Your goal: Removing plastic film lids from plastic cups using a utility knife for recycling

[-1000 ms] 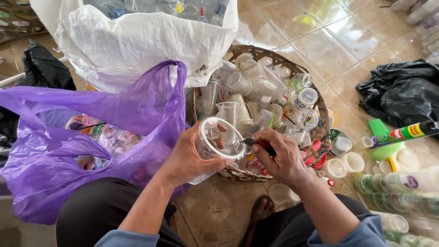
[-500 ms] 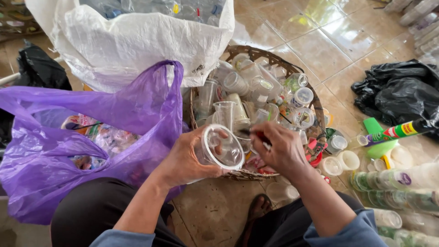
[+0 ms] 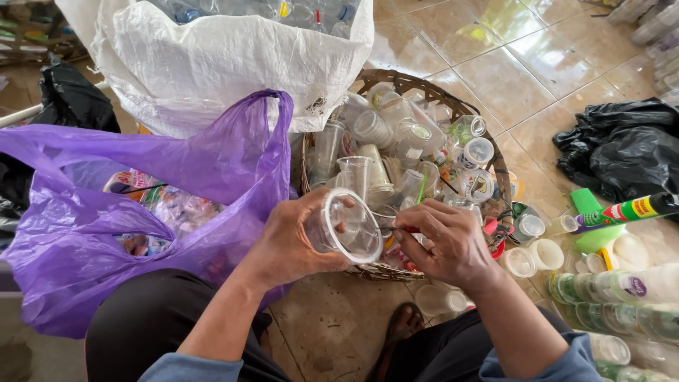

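Your left hand (image 3: 290,244) wraps the clear plastic cup (image 3: 345,228) above the basket (image 3: 495,166); your right hand (image 3: 442,244) pinches a small tool at its rim. Light, thin, crushable: hold it mid-wall.

A makeshift plastic-sorting spot on a home's glossy brown tiled floor (image 3: 495,56) is suggested: clear cups are heaped in a round woven basket (image 3: 453,106), bottles in a white woven sack (image 3: 233,64), wrappers in a purple plastic bag (image 3: 212,155).
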